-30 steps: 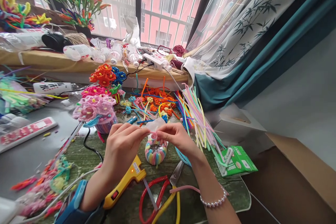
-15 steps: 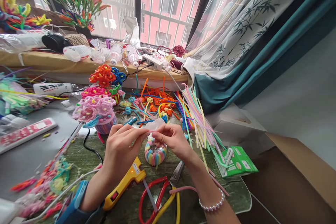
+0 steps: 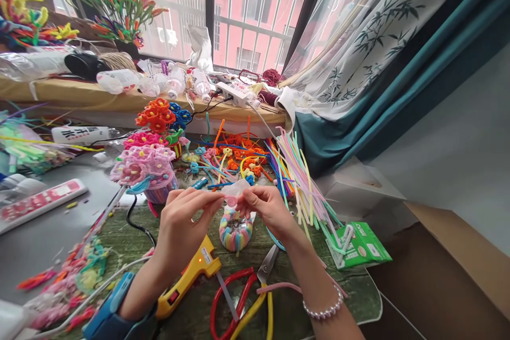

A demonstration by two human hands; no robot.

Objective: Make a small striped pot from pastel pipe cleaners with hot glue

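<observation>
My left hand (image 3: 185, 223) and my right hand (image 3: 269, 210) are raised close together over the table, each with fingertips pinched. Between them is a small pale pink piece (image 3: 231, 201), its shape hard to make out; both sets of fingertips meet it. Just below sits a round pastel-striped fuzzy ring (image 3: 236, 234) around a clear plastic bottom. A yellow glue gun (image 3: 191, 276) with a small orange light lies under my left wrist. Scissors (image 3: 268, 265) with red and yellow handles lie open below my right hand.
Pink flowers (image 3: 144, 164) stand in a pot at the left. Behind are loose orange and blue stems (image 3: 243, 154). Pastel stems (image 3: 298, 175) and a green packet (image 3: 364, 244) lie right. Plastic bottles (image 3: 119, 81) and a power strip (image 3: 231, 94) line the sill.
My right hand has turned slightly, and its fingers have shifted. More of the pale pink piece shows between my hands. A blue strand now shows beneath my right wrist.
</observation>
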